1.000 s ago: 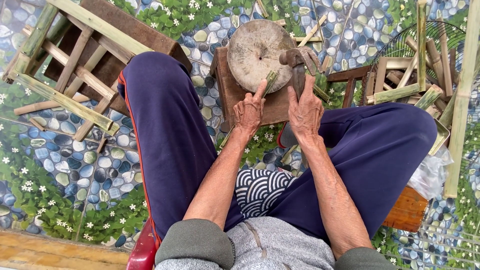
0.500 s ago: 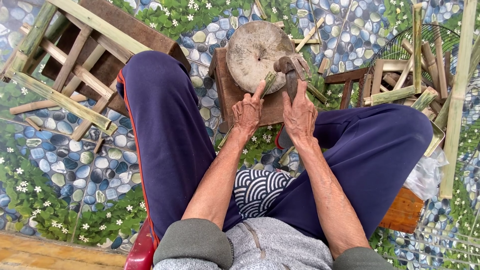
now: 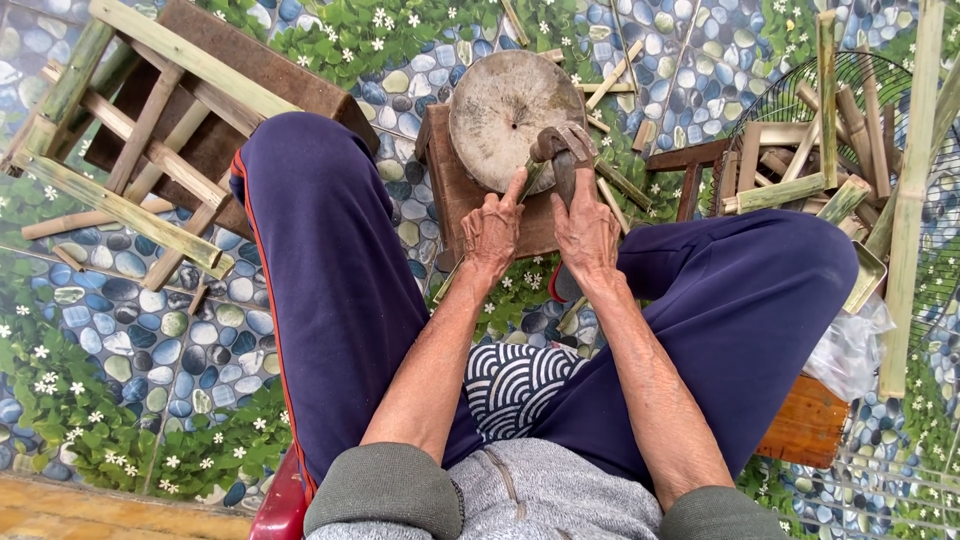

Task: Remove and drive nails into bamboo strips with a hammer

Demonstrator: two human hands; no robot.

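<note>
A bamboo stool frame was seen lying at the far left. A short bamboo piece was pinched in the fingers of the left hand against the round wooden block. A hammer was gripped, fingers clamped on its handle, by the right hand. Cut bamboo lengths were piled at the right.

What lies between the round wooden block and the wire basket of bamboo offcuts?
In the head view, loose bamboo sticks lie on the patterned floor between the round wooden block and the wire basket, plus a dark wooden frame.
</note>
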